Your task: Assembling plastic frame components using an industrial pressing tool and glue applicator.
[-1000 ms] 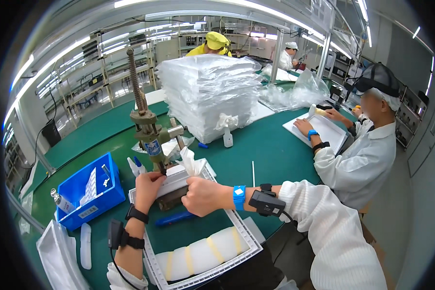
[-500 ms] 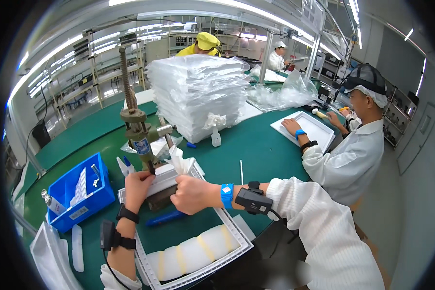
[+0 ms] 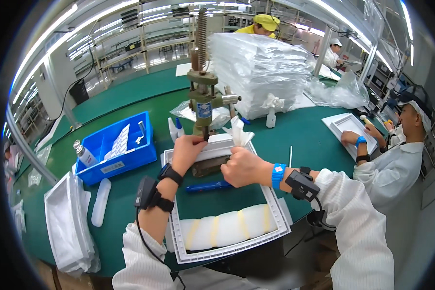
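A green hand-lever press [image 3: 203, 94] with a tall spring stands over a white rectangular plastic frame [image 3: 174, 232]. My left hand [image 3: 186, 152] is closed at the far side of the frame, fingertips pinched right beside the press's dark tip; what they hold is hidden. In a fist, my right hand [image 3: 244, 166] grips the lower end of the press lever, from which a white cloth wrapping [image 3: 239, 133] sticks up. Between the hands lies the brown metal press base [image 3: 210, 166]. A blue pen-like tool [image 3: 209, 186] rests inside the frame, and a white padded roll with yellow bands [image 3: 229, 227] lies along its near side.
At left sit a blue divided bin [image 3: 116, 166], a white bottle [image 3: 84, 153] and bagged white frames [image 3: 65, 222]. Behind the press rises a tall stack of plastic-wrapped sheets [image 3: 261, 72]. A co-worker [image 3: 396, 154] handles a white tray [image 3: 331, 123] at right.
The view has swung left, so the press, frame and both hands appear farther right. Both hands keep their places at the press, still closed.
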Available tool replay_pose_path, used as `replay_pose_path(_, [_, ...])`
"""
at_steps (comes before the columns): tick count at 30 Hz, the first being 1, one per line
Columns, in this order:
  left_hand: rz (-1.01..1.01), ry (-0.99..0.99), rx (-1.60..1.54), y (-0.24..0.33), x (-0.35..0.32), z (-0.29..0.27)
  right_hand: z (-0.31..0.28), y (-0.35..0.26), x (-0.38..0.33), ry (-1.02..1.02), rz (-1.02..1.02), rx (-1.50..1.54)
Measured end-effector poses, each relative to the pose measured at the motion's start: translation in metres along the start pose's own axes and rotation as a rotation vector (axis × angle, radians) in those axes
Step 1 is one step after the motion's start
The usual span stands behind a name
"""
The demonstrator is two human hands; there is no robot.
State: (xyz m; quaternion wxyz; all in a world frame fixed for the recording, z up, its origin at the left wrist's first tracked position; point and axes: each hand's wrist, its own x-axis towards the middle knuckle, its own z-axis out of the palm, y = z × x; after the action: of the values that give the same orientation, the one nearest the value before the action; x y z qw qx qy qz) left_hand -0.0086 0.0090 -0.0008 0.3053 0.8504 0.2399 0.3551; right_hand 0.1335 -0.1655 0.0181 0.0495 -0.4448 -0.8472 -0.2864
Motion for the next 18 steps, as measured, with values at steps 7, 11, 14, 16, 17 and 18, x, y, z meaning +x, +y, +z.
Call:
replay_pose_path(7, [-0.009,0.014,-0.011,0.0051,-0.0016,-0.0008,-0.0024,-0.0012,0.0015,-0.065,0.018,-0.020])
replay_pose_path(11, [-0.018,0.023,-0.010,0.0040,-0.0010,-0.0019,-0.0038,0.0003,0.0025,-0.087,0.019,-0.029])
replay_pose_path(14, [-0.015,0.018,-0.035,0.0039,0.0015,0.0017,-0.0084,0.0011,0.0004,-0.070,0.035,0.005])
replay_pose_path(16, [-0.020,0.019,-0.026,0.0023,0.0003,0.0003,-0.0085,-0.0006,0.0013,-0.075,0.021,-0.005])
replay_pose_path(17, [-0.023,0.014,-0.018,0.0013,-0.0009,-0.0010,-0.0080,-0.0016,0.0018,-0.070,0.015,-0.002])
replay_pose_path(18, [-0.020,0.011,-0.024,0.0003,-0.0018,-0.0022,-0.0073,-0.0024,0.0024,-0.054,0.012,0.003])
